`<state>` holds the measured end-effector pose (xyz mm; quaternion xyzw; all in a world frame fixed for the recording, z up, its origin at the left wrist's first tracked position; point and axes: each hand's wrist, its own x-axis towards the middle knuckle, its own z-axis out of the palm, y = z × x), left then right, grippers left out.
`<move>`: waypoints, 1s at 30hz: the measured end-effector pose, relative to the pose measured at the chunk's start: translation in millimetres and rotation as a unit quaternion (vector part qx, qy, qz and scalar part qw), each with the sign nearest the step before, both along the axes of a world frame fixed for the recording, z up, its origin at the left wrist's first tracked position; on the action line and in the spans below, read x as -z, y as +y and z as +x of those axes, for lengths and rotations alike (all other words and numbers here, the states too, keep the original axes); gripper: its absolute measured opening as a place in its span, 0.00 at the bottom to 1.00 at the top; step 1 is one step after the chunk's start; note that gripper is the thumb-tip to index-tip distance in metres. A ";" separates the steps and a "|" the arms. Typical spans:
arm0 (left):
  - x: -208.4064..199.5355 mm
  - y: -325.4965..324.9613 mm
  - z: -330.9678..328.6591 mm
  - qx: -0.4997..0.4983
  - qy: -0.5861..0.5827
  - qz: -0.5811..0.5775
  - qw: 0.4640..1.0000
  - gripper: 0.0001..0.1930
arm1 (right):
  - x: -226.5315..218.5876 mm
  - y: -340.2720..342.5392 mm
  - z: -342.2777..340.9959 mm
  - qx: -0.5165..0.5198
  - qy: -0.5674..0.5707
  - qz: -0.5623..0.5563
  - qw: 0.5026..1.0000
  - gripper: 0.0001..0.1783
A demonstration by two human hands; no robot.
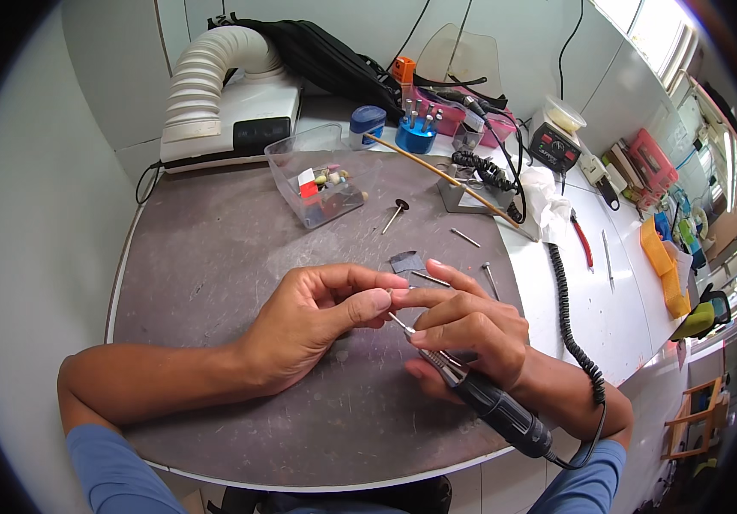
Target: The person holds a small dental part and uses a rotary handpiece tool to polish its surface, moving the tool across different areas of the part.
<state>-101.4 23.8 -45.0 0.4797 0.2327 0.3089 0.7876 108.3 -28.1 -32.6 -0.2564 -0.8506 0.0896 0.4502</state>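
My right hand is wrapped round a black and silver rotary handpiece, whose thin metal bit points up and left toward my left fingertips. Thumb and forefinger of my left hand are pinched together at the bit's tip, closed round something too small to make out. The two hands meet, fingertips touching or nearly so. Just beyond them lie a scrap of dark grey paper and several thin metal bits, one of them a loose bit. Farther off is a dark-headed wheel on a shank.
A clear plastic bin holds small coloured pieces. Behind stand a white unit with a ribbed hose and a blue bit holder. A wooden stick rests across a grey stand. Red-handled pliers and the coiled cord lie right.
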 end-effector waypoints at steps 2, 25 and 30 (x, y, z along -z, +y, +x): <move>-1.8 -1.1 0.9 -0.009 0.019 -0.001 1.000 0.12 | 1.6 0.2 0.0 -0.003 0.001 -0.007 1.000 0.15; -1.6 -2.0 1.2 -0.014 0.018 0.037 0.999 0.08 | 5.1 5.9 1.4 0.051 0.018 0.015 0.998 0.14; -2.4 -2.4 1.2 -0.012 0.025 0.026 0.999 0.08 | 6.2 6.9 1.5 0.045 0.021 0.015 0.999 0.14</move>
